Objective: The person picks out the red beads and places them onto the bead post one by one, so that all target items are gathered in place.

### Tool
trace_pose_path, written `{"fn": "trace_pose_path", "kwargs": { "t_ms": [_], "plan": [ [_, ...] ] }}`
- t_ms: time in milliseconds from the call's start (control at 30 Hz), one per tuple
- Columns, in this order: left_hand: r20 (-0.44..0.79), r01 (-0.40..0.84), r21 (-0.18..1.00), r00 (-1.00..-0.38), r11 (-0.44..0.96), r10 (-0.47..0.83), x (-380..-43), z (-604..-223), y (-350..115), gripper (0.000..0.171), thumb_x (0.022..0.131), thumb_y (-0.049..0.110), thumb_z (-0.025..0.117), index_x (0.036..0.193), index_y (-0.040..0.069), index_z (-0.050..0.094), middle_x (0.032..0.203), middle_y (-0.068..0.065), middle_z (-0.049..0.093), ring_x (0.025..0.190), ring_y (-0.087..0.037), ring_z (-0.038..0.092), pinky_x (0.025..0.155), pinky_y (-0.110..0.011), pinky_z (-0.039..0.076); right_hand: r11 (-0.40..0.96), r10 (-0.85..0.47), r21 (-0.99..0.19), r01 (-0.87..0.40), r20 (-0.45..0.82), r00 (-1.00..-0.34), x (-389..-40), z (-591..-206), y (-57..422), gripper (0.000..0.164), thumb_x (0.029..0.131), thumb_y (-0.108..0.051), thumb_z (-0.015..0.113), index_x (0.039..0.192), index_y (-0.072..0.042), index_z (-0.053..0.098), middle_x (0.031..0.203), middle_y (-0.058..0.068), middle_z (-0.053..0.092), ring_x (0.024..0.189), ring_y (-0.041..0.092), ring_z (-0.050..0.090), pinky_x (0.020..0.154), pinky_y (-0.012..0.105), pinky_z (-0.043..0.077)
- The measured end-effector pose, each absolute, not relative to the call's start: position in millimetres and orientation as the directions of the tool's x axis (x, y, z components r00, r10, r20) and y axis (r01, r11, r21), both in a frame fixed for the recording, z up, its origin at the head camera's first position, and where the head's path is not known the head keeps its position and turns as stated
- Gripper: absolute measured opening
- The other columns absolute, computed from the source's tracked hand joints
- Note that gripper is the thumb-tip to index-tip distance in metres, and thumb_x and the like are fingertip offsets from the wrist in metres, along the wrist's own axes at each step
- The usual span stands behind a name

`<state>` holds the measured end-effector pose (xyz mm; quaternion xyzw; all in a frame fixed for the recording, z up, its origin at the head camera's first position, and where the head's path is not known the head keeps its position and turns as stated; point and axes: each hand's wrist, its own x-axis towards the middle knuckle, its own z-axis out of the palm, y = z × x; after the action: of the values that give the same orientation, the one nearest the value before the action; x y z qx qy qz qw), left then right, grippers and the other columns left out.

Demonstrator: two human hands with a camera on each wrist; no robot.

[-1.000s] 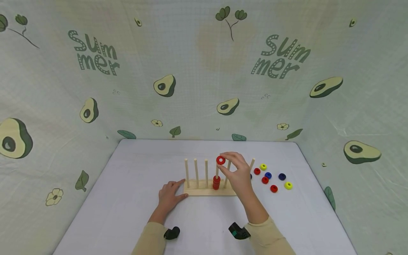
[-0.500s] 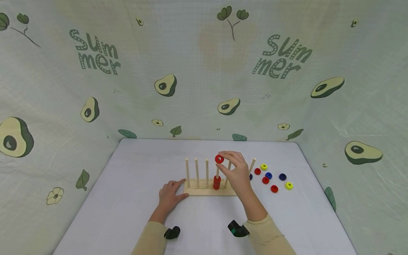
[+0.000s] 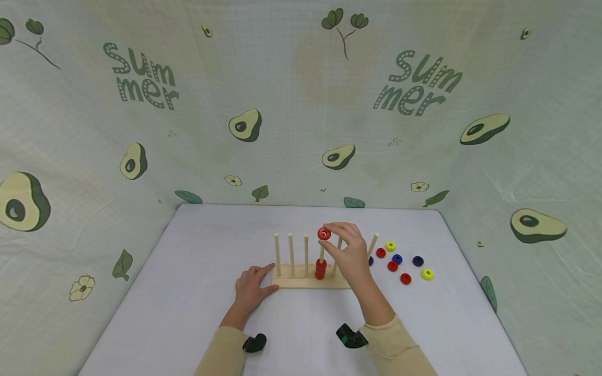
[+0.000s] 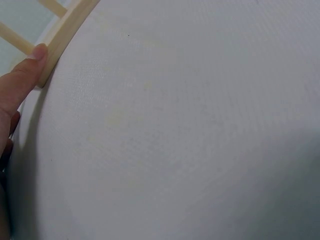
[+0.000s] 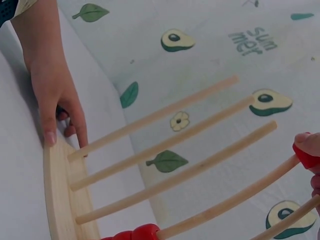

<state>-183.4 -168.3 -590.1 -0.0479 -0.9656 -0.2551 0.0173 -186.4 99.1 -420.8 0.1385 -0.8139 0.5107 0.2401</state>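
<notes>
Just below right hand point(image 3: 350, 254) pinching ring point(image 3: 320, 235): peg point(image 5: 225, 205).
Likely light, stiff, smooth; hold by rim. Left hand point(image 3: 251, 288) grips base point(image 3: 305, 282).

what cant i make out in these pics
Head view: right end of the wooden base, behind the right hand.
Head view: part of one dark blue ring, behind that hand.
Left wrist view: most of the left hand, cut by left edge.
Right wrist view: some stacked red rings, cut off by bottom edge.
</notes>
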Motion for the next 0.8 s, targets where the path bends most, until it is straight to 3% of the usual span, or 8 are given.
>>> {"fn": "trace_pose_path", "kwargs": {
  "t_ms": [267, 533, 800],
  "plan": [
    [0.059, 0.101, 0.493, -0.995, 0.864, 0.082, -183.2, -589.9, -168.6, 0.065, 0.081, 0.048, 0.076, 0.139, 0.026, 0.055, 0.115, -0.007, 0.053, 0.093, -0.023, 0.048, 0.074, -0.04, 0.033, 0.416, 0.029, -0.815, -0.404, 0.456, -0.889, -188.2, -420.4, 98.4, 0.034, 0.078, -0.007, 0.082, 0.111, -0.008, 0.073, 0.11, 0.001, 0.066, 0.109, 0.019, 0.057, 0.095, 0.045, 0.045],
    [0.059, 0.102, 0.499, -0.995, 0.861, 0.084, -183.2, -589.9, -169.1, 0.065, 0.081, 0.047, 0.075, 0.139, 0.026, 0.055, 0.117, -0.008, 0.052, 0.094, -0.023, 0.048, 0.075, -0.04, 0.033, 0.398, 0.027, -0.837, -0.376, 0.42, -0.907, -191.6, -419.5, 99.6, 0.033, 0.079, -0.011, 0.082, 0.11, -0.005, 0.073, 0.103, 0.002, 0.066, 0.093, 0.018, 0.057, 0.085, 0.049, 0.048],
    [0.063, 0.11, 0.494, -0.994, 0.862, 0.09, -183.3, -589.6, -169.1, 0.065, 0.081, 0.048, 0.075, 0.139, 0.026, 0.055, 0.116, -0.008, 0.052, 0.092, -0.022, 0.047, 0.073, -0.039, 0.033, 0.41, 0.034, -0.854, -0.319, 0.364, -0.931, -193.9, -417.5, 100.0, 0.033, 0.081, -0.018, 0.081, 0.111, -0.006, 0.074, 0.097, -0.001, 0.065, 0.086, 0.016, 0.054, 0.07, 0.03, 0.045]
  ]
}}
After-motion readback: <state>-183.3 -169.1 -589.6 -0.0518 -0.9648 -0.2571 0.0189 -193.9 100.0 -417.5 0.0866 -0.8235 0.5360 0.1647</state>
